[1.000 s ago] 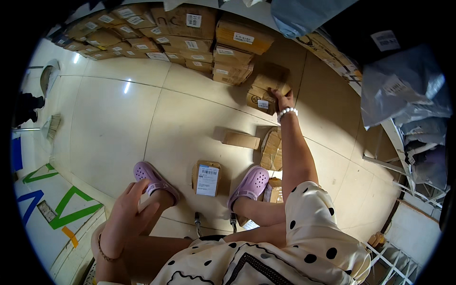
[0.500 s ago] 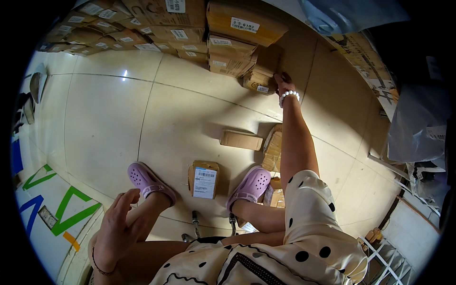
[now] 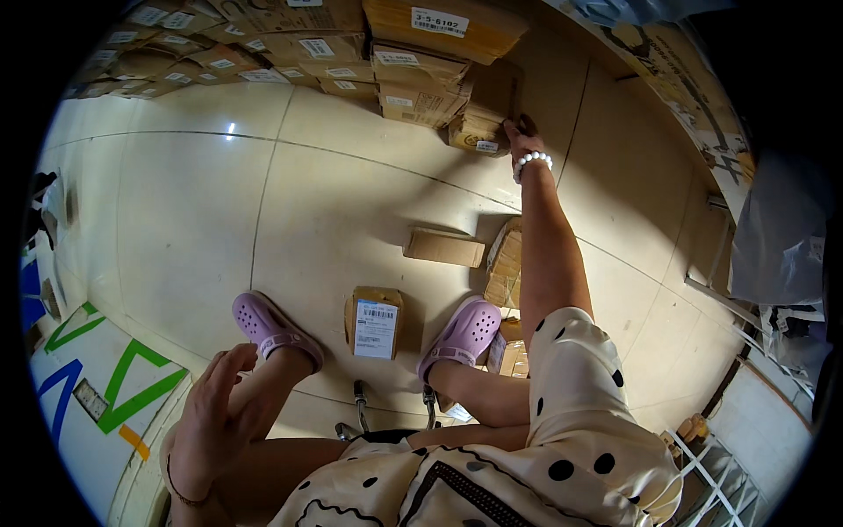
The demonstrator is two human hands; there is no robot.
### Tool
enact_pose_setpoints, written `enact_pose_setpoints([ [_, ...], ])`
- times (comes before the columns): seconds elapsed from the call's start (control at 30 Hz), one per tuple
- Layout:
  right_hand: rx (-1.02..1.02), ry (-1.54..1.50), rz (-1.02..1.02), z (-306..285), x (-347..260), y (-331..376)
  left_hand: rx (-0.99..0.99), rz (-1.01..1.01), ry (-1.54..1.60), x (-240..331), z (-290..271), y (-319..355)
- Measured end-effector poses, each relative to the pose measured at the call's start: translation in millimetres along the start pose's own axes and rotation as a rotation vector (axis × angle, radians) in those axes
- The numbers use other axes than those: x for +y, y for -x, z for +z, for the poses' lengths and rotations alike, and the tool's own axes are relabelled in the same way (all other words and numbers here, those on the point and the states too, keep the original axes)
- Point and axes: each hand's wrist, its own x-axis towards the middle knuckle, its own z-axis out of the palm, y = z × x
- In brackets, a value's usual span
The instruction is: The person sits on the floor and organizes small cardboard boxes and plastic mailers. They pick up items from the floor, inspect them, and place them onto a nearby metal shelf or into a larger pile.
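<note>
My right hand [image 3: 523, 142], with a white bead bracelet at the wrist, reaches far forward to the right end of a small brown cardboard box [image 3: 474, 133]. Its thumb lies against the box, and its fingers curl at that end, partly hidden. This box stands on the floor beside a stack of labelled cartons [image 3: 420, 95]. My left hand [image 3: 211, 413] hangs over my left thigh, fingers loosely bent, nothing in it. Between my feet lies a taped box [image 3: 376, 323] with a white and blue label.
A flat narrow box [image 3: 444, 248] and a taped carton [image 3: 504, 263] lie ahead of my right shoe [image 3: 461, 335]. More labelled cartons [image 3: 263, 51] line the far left. Grey plastic bags [image 3: 777, 228] and a white metal rack [image 3: 716, 474] stand at the right.
The view has tilted slightly, so the far cartons sit higher in the picture. My right hand stays at the small box, and my left hand hardly moves.
</note>
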Motion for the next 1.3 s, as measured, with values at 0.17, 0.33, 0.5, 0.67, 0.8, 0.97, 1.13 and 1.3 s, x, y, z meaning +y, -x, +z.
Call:
enact_pose_setpoints([
  [0.17, 0.098, 0.245, 0.024, 0.3, -9.8, 0.7, 0.005, -0.024, 0.012, 1.0, 2.5, -0.5],
  [0.33, 0.098, 0.261, -0.045, -0.2, 12.0, -19.6, -0.015, -0.021, -0.002, 4.1, 4.1, -1.8],
  [0.5, 0.074, 0.370, -0.070, 6.2, -3.0, -9.1, -0.030, -0.044, -0.014, 14.5, 2.1, -0.3],
  [0.67, 0.091, 0.565, -0.082, 3.1, -12.8, -15.8, -0.014, -0.026, 0.009, 14.0, 5.1, 4.8],
  [0.8, -0.066, 0.921, -0.075, -34.6, -27.3, -2.2, -0.029, 0.043, -0.027, 18.9, 6.6, 9.1],
  [0.97, -0.331, 1.074, -0.148, -137.3, -104.3, 88.4, -0.030, 0.140, -0.032, 28.5, 2.4, 24.4],
  [1.13, -0.328, 0.934, -0.009, -245.9, -63.7, 234.4, -0.095, 0.247, -0.083, 42.9, 9.4, 33.6],
  [1.3, 0.367, 0.325, 0.209, -300.0, 108.4, 414.4, -0.308, 0.090, 0.243, 39.2, 25.2, 22.6],
])
